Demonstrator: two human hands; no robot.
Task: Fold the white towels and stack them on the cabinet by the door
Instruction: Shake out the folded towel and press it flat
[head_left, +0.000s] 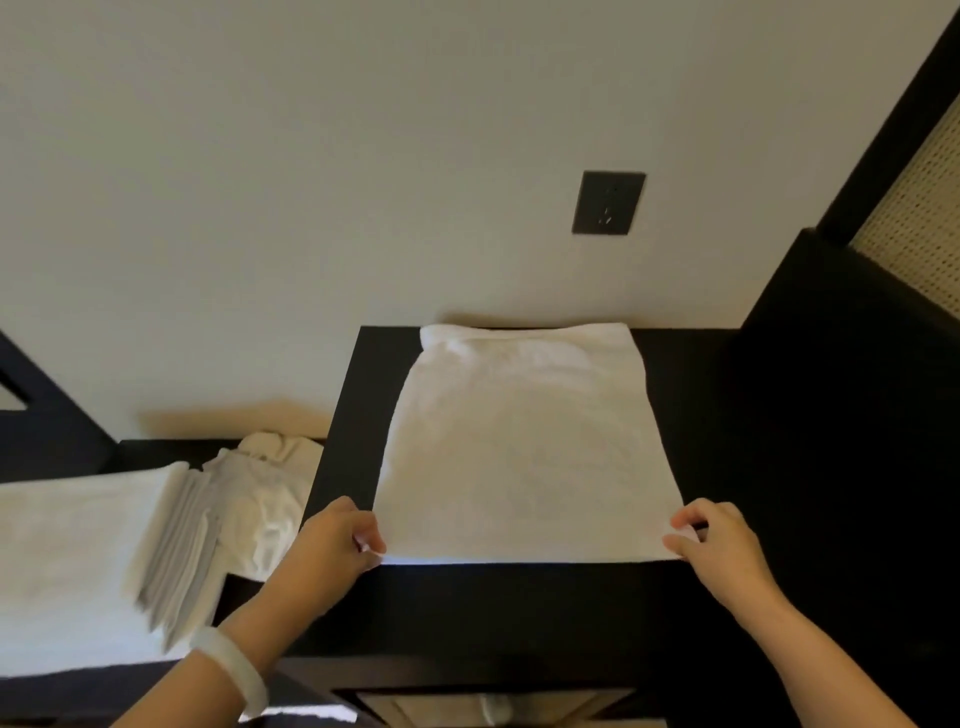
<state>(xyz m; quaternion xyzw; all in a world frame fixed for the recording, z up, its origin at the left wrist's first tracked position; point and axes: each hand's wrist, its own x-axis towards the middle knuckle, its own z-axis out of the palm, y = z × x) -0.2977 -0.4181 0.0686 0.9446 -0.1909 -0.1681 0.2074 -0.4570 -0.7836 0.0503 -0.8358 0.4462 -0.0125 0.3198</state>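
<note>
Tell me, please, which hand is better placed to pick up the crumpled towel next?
Left, probably. The left hand pinches the near-left corner of the flat towel, right beside the crumpled towel. The right hand pinches the near-right corner, across the flat towel from it.

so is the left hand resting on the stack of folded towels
No, the left hand pinches the near left corner of the towel spread on the cabinet, apart from the stack.
</note>
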